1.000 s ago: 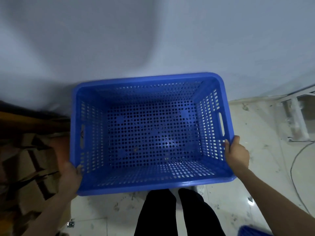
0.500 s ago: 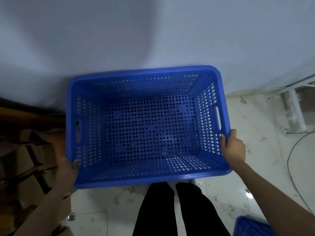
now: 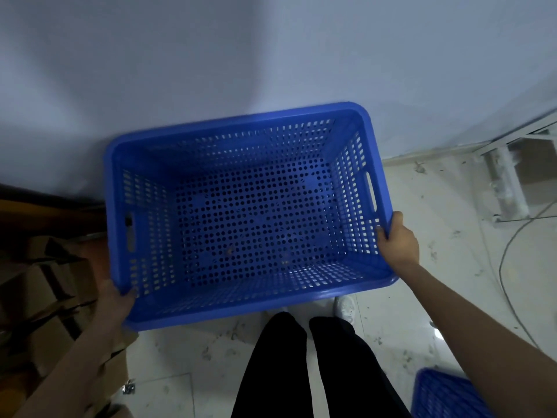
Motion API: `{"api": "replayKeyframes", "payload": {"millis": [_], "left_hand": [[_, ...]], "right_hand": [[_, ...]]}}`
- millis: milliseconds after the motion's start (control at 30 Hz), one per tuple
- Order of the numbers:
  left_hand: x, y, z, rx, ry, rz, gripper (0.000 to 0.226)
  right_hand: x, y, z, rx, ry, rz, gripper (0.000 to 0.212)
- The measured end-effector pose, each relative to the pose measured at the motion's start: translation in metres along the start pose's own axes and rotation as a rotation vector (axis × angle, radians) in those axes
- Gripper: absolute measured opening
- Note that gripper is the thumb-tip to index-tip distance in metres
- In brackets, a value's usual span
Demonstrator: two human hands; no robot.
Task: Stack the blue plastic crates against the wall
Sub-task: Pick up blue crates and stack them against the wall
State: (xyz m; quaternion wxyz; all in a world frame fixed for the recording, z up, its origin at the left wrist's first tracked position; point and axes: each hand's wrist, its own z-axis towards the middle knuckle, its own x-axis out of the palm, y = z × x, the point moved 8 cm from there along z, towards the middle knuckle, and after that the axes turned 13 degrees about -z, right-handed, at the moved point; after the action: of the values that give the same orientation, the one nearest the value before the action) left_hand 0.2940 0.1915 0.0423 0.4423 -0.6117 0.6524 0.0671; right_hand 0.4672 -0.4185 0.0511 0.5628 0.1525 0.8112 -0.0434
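A large blue perforated plastic crate (image 3: 250, 122) is in front of me, its open top up and its far rim close to the pale wall (image 3: 271, 55). My left hand (image 3: 113, 300) grips the rim at the near left corner. My right hand (image 3: 398, 239) grips the right rim near the near corner, fingers curled over the edge. Whether the crate rests on something beneath it is hidden. A corner of a second blue crate (image 3: 446, 396) shows at the bottom right on the floor.
Brown cardboard boxes (image 3: 39, 285) are piled at the left beside the crate. A white metal frame (image 3: 506, 182) and a grey cable (image 3: 509, 257) lie at the right on the pale tiled floor (image 3: 422, 297). My legs in black trousers (image 3: 301, 366) stand just behind the crate.
The crate has shifted away from me toward the wall, both hands still gripping its rim. More of the second crate shows at the bottom right.
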Motion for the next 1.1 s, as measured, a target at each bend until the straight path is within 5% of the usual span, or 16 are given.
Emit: {"api": "replayKeyframes", "payload": {"millis": [67, 267, 867, 967, 1100], "left_hand": [[-0.003, 0.012, -0.015, -0.114, -0.04, -0.017, 0.049], [-0.007, 0.023, -0.039, -0.137, 0.008, -0.001, 0.045], [0.003, 0.04, -0.045, -0.166, -0.016, -0.169, 0.025], [0.002, 0.051, -0.039, -0.239, -0.053, -0.252, 0.055], [0.012, 0.065, -0.06, -0.355, -0.1, -0.547, 0.043]], "right_hand": [[0.005, -0.015, -0.013, 0.058, 0.092, -0.006, 0.027], [0.017, -0.033, -0.039, 0.084, 0.241, 0.009, 0.03], [0.029, -0.035, -0.05, 0.088, 0.26, 0.043, 0.022], [0.029, -0.039, -0.049, 0.09, 0.372, 0.174, 0.023], [0.032, -0.045, -0.06, 0.226, 0.513, 0.595, 0.022]]}}
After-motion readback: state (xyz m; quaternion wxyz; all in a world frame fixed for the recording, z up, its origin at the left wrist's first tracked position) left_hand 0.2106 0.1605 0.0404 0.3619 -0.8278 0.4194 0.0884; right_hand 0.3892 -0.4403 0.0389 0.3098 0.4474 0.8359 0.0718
